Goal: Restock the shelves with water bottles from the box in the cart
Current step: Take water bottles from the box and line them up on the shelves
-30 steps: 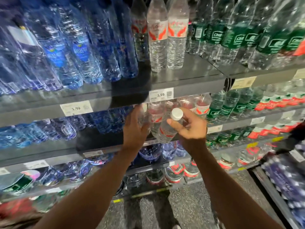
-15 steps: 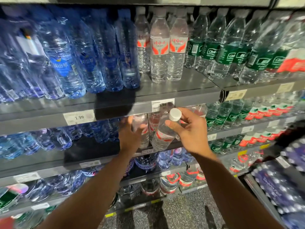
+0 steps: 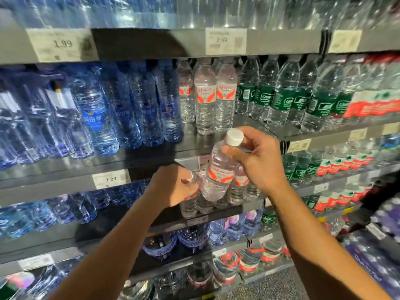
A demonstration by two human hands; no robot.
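- The right hand (image 3: 257, 163) pinches a clear water bottle (image 3: 218, 169) by the neck, thumb and fingers curled round it just under the white ribbed cap (image 3: 234, 137); the bottle tilts, cap toward the camera, base toward the shelf.
- The left hand (image 3: 173, 187) reaches into the same shelf bay, its fingers loosely curved against the tops of the red-labelled bottles (image 3: 238, 187) standing there; whether it grips one cannot be told.
- Both forearms rise from the bottom edge and converge on the middle shelf (image 3: 65, 185).
- The held bottle is thin, ridged, transparent plastic with a red-and-white label, matching the pair (image 3: 214, 98) standing on the shelf above.
- To the left stand blue-tinted bottles (image 3: 129, 109), to the right green-labelled bottles (image 3: 281, 98); all blur toward the edges.
- Shelf edges are flat grey metal carrying pale price tags, one reading 1.99 (image 3: 111, 179).
- Against half a second ago, the held bottle sits higher, its cap now level with the upper shelf's front edge, and the left hand has drawn back from the bottle it was touching.
- The view has tipped upward, bringing another shelf into sight.
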